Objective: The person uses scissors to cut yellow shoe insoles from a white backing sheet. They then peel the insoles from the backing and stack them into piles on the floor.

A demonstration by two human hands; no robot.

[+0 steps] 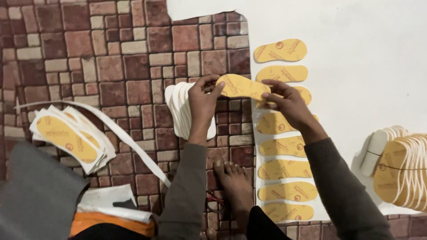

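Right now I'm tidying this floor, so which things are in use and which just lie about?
In use:
left hand
right hand
yellow insole held between them
white insole stack
row of yellow insoles
white sheet

Lying about:
fanned offcuts
white strip
bundled insoles

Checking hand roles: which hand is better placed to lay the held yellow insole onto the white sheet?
Likely right. The right hand already grips the insole over the white sheet beside the row; the left hand also holds the white stack.

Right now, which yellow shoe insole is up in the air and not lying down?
The insole held between the left hand and the right hand. All the others lie flat in a column on the white sheet.
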